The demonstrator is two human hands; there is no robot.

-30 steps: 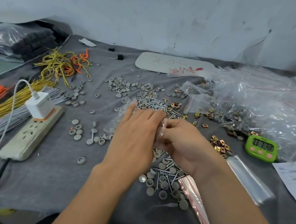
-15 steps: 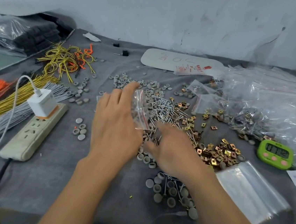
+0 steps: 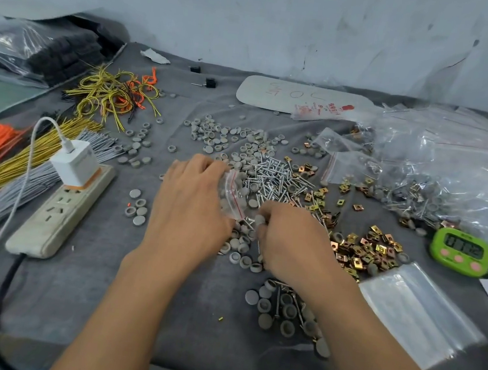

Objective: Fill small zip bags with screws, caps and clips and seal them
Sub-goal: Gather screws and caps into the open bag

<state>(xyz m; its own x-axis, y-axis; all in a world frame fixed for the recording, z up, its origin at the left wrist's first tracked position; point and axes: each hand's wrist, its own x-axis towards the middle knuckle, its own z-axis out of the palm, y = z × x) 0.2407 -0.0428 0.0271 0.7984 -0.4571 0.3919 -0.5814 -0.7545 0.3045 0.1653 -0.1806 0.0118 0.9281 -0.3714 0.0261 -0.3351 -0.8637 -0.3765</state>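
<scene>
Zip bag [image 3: 231, 194] gripped in left hand [image 3: 189, 209], right hand [image 3: 290, 244] pinching loose parts [image 3: 258, 220] at its mouth: filling underway, unsealed, filled bags [image 3: 411, 184] piled beyond right hand.

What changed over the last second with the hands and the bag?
The right hand let go of the zip bag and dropped to the loose parts, where it now pinches a grey cap by the bag's mouth. The left hand kept its grip on the bag. The timer and power strip stayed put.
</scene>
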